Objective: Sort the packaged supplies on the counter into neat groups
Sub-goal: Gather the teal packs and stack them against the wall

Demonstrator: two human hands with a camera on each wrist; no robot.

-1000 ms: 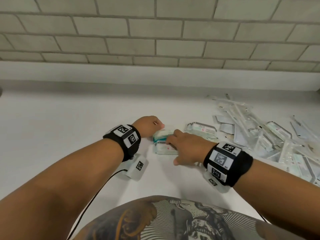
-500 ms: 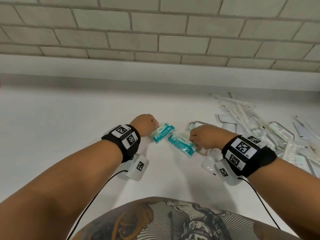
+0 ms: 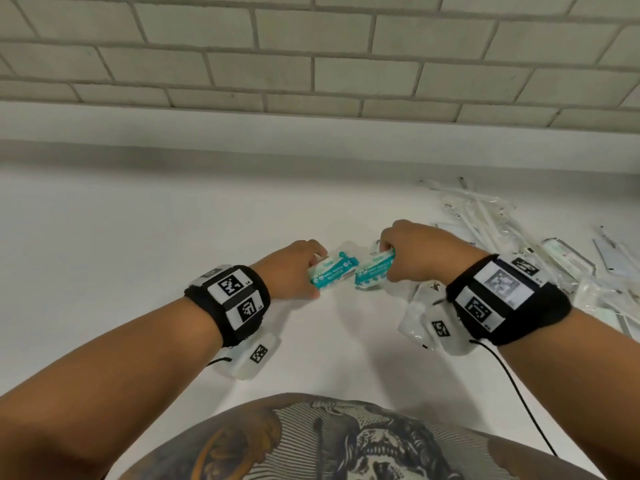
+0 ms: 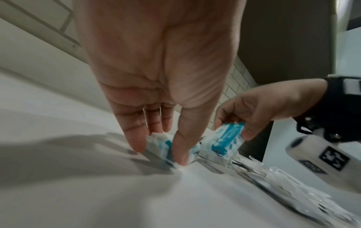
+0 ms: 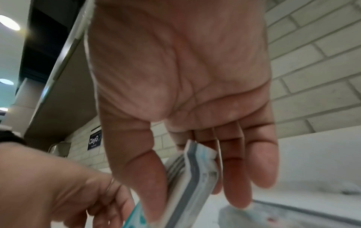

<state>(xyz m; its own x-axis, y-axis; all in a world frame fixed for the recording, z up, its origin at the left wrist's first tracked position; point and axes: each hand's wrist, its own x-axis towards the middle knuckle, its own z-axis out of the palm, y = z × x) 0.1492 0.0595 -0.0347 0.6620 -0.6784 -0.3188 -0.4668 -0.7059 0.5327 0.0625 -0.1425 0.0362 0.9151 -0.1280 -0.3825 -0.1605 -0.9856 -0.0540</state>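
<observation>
My left hand (image 3: 316,271) pinches a small stack of teal-and-white packets (image 3: 333,274) between thumb and fingers. In the left wrist view this stack (image 4: 160,145) stands on edge, low against the white counter (image 3: 138,258). My right hand (image 3: 387,262) grips a second teal-and-white packet stack (image 3: 375,271) just to the right, their ends nearly touching. The right wrist view shows that stack (image 5: 192,175) edge-on between the thumb and fingers of the right hand (image 5: 195,200). The left hand (image 5: 74,194) is at its lower left.
A loose pile of clear-wrapped supplies (image 3: 561,268) spreads over the counter's right side, from behind my right wrist to the frame edge. A tiled wall (image 3: 311,64) with a ledge bounds the back. A bare stretch of counter lies to the left.
A second ago both hands lay on packets on the counter. Each has since picked up a teal stack, and the right hand has swung its stack round beside the left one.
</observation>
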